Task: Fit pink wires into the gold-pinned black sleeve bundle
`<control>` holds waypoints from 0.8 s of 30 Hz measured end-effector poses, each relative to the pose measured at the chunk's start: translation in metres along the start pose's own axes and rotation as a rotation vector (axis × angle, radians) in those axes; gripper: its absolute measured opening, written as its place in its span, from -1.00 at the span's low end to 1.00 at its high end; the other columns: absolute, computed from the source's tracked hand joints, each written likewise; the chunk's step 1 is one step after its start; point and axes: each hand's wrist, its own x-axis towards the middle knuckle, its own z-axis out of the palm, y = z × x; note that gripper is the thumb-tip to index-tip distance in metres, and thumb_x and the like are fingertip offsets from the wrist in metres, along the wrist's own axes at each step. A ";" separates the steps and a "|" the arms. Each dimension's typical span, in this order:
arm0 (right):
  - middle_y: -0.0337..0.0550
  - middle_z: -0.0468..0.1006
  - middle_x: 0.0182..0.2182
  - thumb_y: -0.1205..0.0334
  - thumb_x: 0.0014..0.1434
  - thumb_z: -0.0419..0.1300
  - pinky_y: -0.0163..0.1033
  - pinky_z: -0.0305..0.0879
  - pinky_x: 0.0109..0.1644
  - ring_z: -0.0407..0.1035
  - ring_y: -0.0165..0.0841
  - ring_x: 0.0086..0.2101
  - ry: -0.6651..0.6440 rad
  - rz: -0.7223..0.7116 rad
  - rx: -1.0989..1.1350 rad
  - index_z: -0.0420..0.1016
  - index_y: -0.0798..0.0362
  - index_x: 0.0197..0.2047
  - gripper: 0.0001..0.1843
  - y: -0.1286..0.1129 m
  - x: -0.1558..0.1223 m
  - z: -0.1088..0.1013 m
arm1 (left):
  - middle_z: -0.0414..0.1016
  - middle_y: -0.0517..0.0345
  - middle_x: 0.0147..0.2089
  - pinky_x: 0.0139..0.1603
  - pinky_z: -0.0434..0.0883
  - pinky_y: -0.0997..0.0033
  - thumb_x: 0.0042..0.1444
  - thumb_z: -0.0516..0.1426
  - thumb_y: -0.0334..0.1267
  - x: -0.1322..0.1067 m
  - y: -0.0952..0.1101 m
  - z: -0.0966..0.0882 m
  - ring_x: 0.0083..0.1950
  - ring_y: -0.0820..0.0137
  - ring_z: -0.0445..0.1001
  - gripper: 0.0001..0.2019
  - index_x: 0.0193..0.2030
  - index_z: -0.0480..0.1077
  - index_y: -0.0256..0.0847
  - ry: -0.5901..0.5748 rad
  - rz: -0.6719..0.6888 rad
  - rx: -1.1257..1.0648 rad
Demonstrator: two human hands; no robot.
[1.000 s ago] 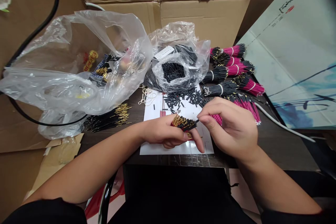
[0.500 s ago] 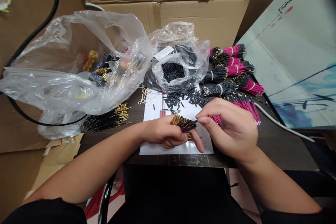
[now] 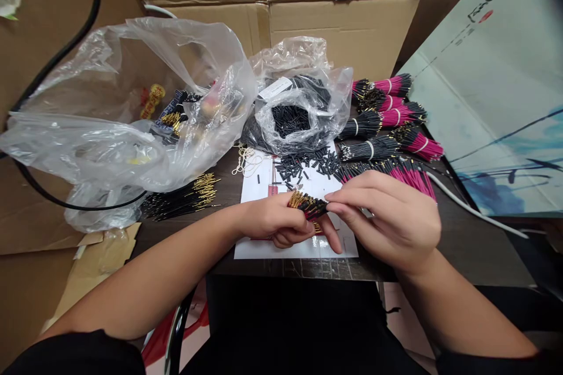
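Note:
My left hand [image 3: 281, 221] is closed around a bundle of thin wires [image 3: 307, 205] with gold metal ends and black sleeves. Bits of pink wire show among them, and one finger of that hand stretches out below. Against the right end of this bundle, the thumb and forefinger of my right hand [image 3: 387, 217] are pinched together. They hold a small black tube, now mostly hidden by the fingertips. Behind both hands, loose black tubes [image 3: 292, 169] lie scattered on a white printed sheet [image 3: 255, 190].
An open plastic bag [image 3: 308, 140] of black tubes stands behind the sheet. Tied bundles of pink and black wires [image 3: 387, 117] lie at right. A large clear bag [image 3: 109, 135], loose black wires [image 3: 182, 199] and rubber bands [image 3: 245, 161] are at left. A white cable [image 3: 475, 208] crosses the right side.
My right fingertips have moved slightly left, in against the end of the wire bundle, and the black tube between them shows less. My left hand has hardly moved.

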 end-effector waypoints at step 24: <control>-0.03 0.51 -0.18 0.39 0.06 0.28 -0.14 0.44 -0.18 0.41 -0.31 -0.23 -0.020 -0.038 -0.175 0.37 0.06 0.16 -0.44 0.003 -0.006 0.009 | -0.14 0.36 -0.68 -0.67 -0.16 0.51 -0.12 0.00 -0.39 0.000 -0.004 -0.005 -0.68 0.64 -0.18 -0.77 -0.65 -0.02 -0.18 0.162 0.108 -0.092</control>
